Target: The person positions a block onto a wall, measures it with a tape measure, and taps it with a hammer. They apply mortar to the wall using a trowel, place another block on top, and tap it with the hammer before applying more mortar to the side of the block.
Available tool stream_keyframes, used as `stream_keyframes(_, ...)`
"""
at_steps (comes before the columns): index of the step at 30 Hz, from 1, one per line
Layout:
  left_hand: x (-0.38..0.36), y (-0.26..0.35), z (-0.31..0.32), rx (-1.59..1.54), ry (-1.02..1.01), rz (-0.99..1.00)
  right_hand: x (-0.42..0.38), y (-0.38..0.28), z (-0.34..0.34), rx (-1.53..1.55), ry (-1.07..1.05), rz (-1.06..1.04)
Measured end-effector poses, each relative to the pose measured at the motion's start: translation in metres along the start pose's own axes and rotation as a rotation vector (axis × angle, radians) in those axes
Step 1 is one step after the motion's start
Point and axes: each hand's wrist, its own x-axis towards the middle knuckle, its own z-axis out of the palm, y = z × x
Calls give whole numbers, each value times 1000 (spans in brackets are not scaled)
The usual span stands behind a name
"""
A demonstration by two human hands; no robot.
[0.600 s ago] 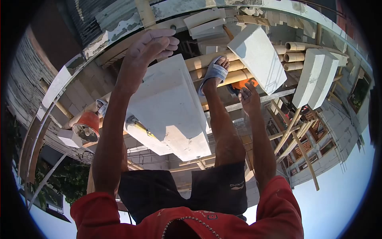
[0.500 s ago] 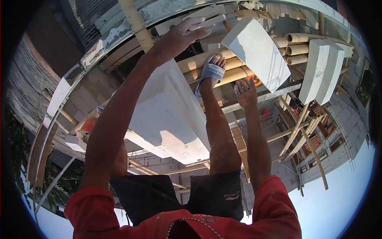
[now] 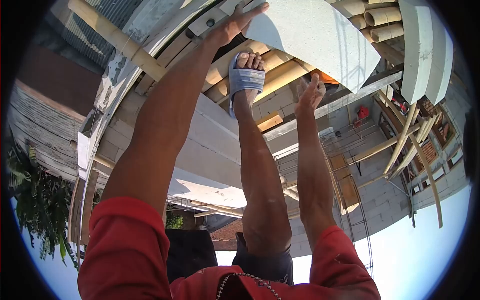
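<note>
A large white block lies tilted over bamboo poles at the top of the head view. My left hand is at its upper left corner, fingers stretched and spread, thumb along the edge. Below its lower edge, my right hand is raised with fingers extended upward, a small gap showing between fingertips and block. An orange thing is partly hidden under the block beside that hand. Between both arms, my foot in a blue-grey sandal stands on the poles.
Two more white blocks stand at the right, beside stacked bamboo ends. A pale masonry wall runs beneath my left arm. Rebar and bamboo scaffolding sit lower down at right. A thick bamboo pole slants at upper left.
My left hand has come from above the poles to the block's left corner. My right hand has lifted and turned beside the lower edge. The view has shifted closer to the block.
</note>
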Motion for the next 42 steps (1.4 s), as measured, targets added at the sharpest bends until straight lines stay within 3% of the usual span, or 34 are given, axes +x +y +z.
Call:
stream_keyframes(2, 15, -11, 13, -39, 85, -106, 12, -3, -16, -453, 120, -252)
stream_keyframes(6, -21, 52, 25, -98, 102, 0, 16, -35, -22, -1060, 191, -773)
stream_keyframes(9, -18, 33, 31, -77, 139, 46, 23, -57, -30, -1186, 2, -1133)
stream_keyframes(12, -25, 51, 38, -201, 86, 68, 34, -66, -42, -1425, -100, -1259)
stream_keyframes(13, -26, 55, 39, -195, 92, -41, 40, -69, -47, -1464, -112, -1320)
stream_keyframes(15, -27, 63, 44, -190, 107, -264, 51, -82, -54, -1481, -88, -1351)
stream_keyframes(17, -55, 127, 40, -243, 73, -469, 52, -105, -60, -1521, -63, -1384)
stream_keyframes(19, -48, 122, 35, -316, 7, -580, 57, -118, -77, -1519, -72, -1459)
stream_keyframes(20, -48, 122, 34, -350, -81, -561, 64, -124, -82, -1513, -74, -1498)
stream_keyframes(23, -46, 126, 43, -331, 47, -533, 84, -154, -89, -1665, -77, -1553)
stream_keyframes(27, -35, 126, 39, -460, 59, -757, 95, -171, -86, -1649, -139, -1633)
stream_keyframes(28, -33, 119, 42, -430, 144, -580, 93, -170, -83, -1621, -114, -1671)
stream_keyframes(32, -38, 117, 38, -653, 127, -584, 85, -172, -70, -1614, -76, -1624)
stream_keyframes(33, -31, 117, 35, -681, 98, -581, 77, -180, -64, -1726, -53, -1531)
stream_keyframes(37, -36, 125, 0, -660, -4, -613, 37, -213, -47, -1755, -338, -1577)
stream_keyframes(38, -48, 125, -15, -613, 7, -612, 16, -220, -44, -1774, -423, -1486)
stream_keyframes(39, -68, 126, -32, -565, 22, -614, 10, -216, -48, -1670, -466, -1576)
stream_keyframes(42, -145, 131, -71, -445, 47, -627, -79, -229, -28, -1691, -601, -1555)
